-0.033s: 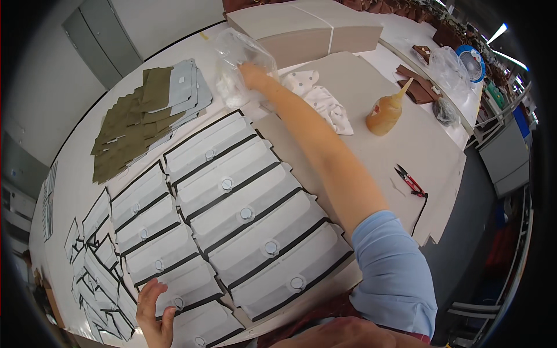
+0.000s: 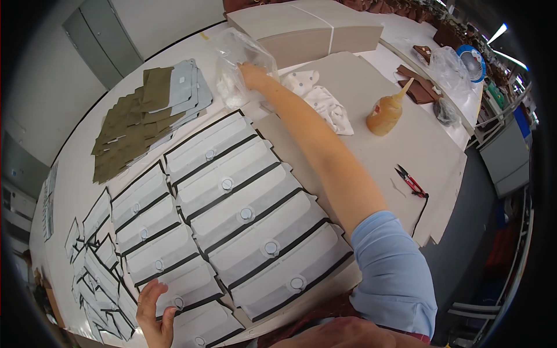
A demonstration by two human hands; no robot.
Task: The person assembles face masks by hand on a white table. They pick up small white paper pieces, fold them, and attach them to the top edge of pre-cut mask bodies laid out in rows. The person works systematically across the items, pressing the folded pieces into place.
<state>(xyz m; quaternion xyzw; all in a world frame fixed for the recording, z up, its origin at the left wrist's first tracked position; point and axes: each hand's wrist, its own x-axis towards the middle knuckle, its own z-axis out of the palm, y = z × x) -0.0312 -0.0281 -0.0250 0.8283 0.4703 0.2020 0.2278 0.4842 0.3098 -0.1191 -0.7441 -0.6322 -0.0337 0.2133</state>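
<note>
My right arm stretches to the far side of the table, where my right hand (image 2: 253, 75) is at the mouth of a clear plastic bag (image 2: 246, 49) with small white pieces in it. The fingers are inside or behind the film, so their grip is hidden. At the lower left, my left hand (image 2: 155, 316) has thumb and fingers apart and holds nothing. It is over the nearest of the white-grey panels (image 2: 232, 200) with black edges, laid out overlapping in two columns. On each panel in the columns sits a small round silvery disc (image 2: 270, 248).
Olive and grey pieces (image 2: 142, 119) lie fanned at far left; loose black-edged panels (image 2: 101, 284) are heaped at left. On the right are a spotted cloth (image 2: 325, 107), a glue bottle (image 2: 384, 115) and red-handled thread snips (image 2: 412, 181). A strapped board stack (image 2: 313, 43) stands behind.
</note>
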